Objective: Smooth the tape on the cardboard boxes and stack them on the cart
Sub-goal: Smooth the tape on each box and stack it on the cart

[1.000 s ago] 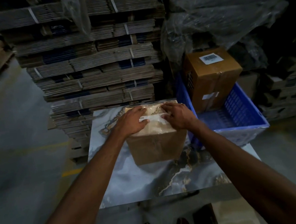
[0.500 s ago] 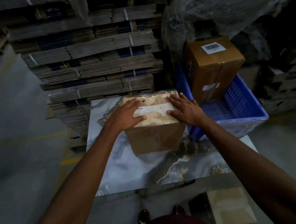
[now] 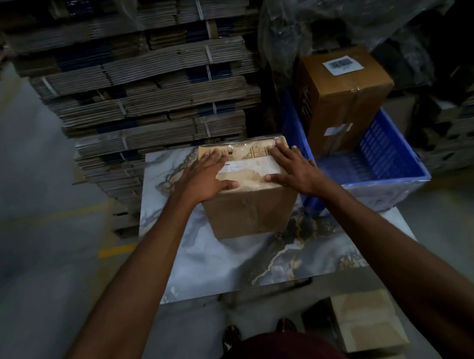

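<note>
**Hands spread apart on box top – tape smoothing nearly done**

L hand [image 3: 206,179] & R hand [image 3: 296,170] both lie flat, palms down, fingers spread, gripping nothing, pressing on the top of the cardboard box [image 3: 250,210] at frame centre. L covers the top's left edge, R the right edge, w/ thumbs pointing inward near the front rim.

Change vs 1 s ago: hands were close together near the middle of the top; half a sec ago they had started parting; now they're out at opposite edges, so the white label [image 3: 246,166] & glossy clear tape [image 3: 247,179] between them show. Reads as an outward wipe from centre to sides. Judgement: the smoothing stroke on this box is about finished; hands sit where they could slide down the sides to grip & lift.

Box stands upright on the marble-pattern table [image 3: 224,262], toward its far end, not yet moved. Just right of it, the blue crate [image 3: 389,160] in the right-middle of the frame holds another taped box [image 3: 344,95] w/ a barcode label, tilted against the crate's far wall. Prob the stacking spot, though no cart frame or wheels are visible, so can't confirm.

Upper left to centre: strapped bundles of flat cardboard [image 3: 148,101]. Upper right: plastic-wrapped goods [image 3: 358,5]. Bottom right: pale boxes on floor [image 3: 365,326] near the person's feet.
</note>
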The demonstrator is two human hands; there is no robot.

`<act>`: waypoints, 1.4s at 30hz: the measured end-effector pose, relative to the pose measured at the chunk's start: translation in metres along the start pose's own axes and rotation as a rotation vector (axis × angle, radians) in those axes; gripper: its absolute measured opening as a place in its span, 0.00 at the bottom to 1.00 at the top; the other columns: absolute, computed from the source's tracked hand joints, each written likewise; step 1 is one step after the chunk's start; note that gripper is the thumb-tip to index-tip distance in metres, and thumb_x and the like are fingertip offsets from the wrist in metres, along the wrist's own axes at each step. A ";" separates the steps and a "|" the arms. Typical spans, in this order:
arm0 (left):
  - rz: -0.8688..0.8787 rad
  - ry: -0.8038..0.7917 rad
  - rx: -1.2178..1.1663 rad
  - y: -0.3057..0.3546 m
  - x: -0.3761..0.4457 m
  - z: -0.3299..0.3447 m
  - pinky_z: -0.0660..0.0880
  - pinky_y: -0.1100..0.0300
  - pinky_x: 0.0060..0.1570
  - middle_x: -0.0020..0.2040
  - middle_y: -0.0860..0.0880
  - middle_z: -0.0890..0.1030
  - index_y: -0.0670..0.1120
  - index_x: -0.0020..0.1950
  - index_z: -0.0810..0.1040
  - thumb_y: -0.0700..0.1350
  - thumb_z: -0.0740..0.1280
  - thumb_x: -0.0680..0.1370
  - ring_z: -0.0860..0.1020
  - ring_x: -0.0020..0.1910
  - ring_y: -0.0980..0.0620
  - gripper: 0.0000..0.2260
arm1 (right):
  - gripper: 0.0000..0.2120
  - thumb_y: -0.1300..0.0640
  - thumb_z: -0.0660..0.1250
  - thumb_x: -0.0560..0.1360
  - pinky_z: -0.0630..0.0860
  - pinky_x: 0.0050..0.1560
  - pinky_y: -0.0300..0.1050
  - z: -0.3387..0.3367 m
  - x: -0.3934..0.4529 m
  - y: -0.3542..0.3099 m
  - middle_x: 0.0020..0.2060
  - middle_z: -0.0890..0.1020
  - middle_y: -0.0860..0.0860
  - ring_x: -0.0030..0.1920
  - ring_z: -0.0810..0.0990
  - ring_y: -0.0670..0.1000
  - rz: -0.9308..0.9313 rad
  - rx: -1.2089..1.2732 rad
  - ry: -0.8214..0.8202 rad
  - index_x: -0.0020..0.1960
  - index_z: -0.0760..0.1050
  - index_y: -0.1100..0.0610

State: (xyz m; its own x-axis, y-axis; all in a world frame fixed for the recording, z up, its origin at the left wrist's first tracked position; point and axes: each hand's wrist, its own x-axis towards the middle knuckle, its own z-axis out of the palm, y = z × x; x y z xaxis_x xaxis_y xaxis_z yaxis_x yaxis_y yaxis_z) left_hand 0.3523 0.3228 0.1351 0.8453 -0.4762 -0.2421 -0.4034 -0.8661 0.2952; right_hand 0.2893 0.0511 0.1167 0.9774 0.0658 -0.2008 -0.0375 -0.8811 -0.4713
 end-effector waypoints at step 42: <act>-0.114 -0.005 0.209 0.039 0.000 -0.009 0.55 0.35 0.72 0.80 0.45 0.56 0.64 0.79 0.57 0.75 0.60 0.73 0.56 0.77 0.39 0.37 | 0.39 0.31 0.52 0.80 0.37 0.77 0.65 0.020 0.011 -0.047 0.83 0.46 0.49 0.82 0.43 0.52 -0.091 -0.201 -0.009 0.84 0.46 0.49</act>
State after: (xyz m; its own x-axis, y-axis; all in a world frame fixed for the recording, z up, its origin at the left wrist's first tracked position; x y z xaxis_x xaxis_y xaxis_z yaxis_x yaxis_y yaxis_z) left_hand 0.3399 0.2906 0.1553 0.8883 -0.3734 -0.2675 -0.3692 -0.9269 0.0679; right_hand 0.2973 0.1022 0.1195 0.9729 0.1525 -0.1737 0.0936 -0.9469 -0.3075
